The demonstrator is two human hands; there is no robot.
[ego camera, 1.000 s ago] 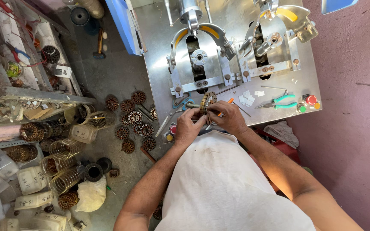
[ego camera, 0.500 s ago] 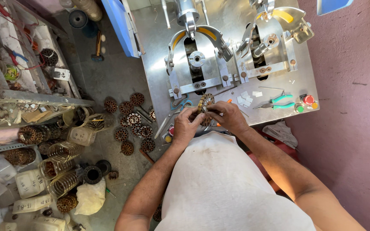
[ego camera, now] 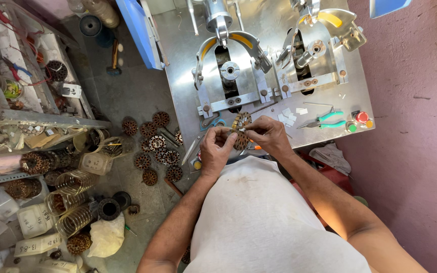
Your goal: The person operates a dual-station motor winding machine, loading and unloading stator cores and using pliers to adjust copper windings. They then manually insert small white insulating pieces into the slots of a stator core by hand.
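A round brown slotted stator core sits between both hands at the near edge of the metal bench. My left hand grips its left and lower side. My right hand holds its right side, with the fingertips pinching something small and pale at the core's rim. An orange-handled tool lies just under the right hand.
Two steel fixtures stand on the bench behind the hands. Green-handled pliers, white paper slips and coloured buttons lie to the right. Several stator cores and wire coils litter the floor left. A pink wall rises right.
The hands and the core stay in about the same place. The right fingertips have shifted slightly along the core's rim.
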